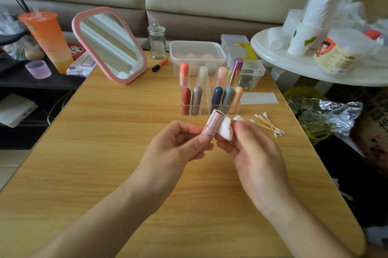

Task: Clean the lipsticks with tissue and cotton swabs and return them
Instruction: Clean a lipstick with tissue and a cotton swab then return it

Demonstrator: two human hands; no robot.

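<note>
The pink lipstick [210, 126] is held above the middle of the tabletop [105, 152], just in front of the clear organizer [206, 109] that stands toward the far edge. The left hand [178, 146] is curled around the lower part of the tube, which is pinched between thumb and fingers. The right hand [256, 157] pinches a white tissue [227, 132] that is pressed against the side of the tube near its upper end. Risk one: the tube is gripped only low down and by the fingertips, so a firm wipe could twist it out of the hold and drop it onto the tabletop. Risk two: it cannot be told whether the upper end is capped or open; if open, the tissue could be dragged across the product and colour smeared over the casing. Risk three: the organizer is close behind the hands and is filled with upright lipsticks [217, 95], so a forward sweep could knock it or tip them. One front slot is judged vacant, and a careless return could jam the tube against a neighbour. The cotton swabs [267, 124] lie loose toward the right edge, near the right hand, and could be brushed off.
</note>
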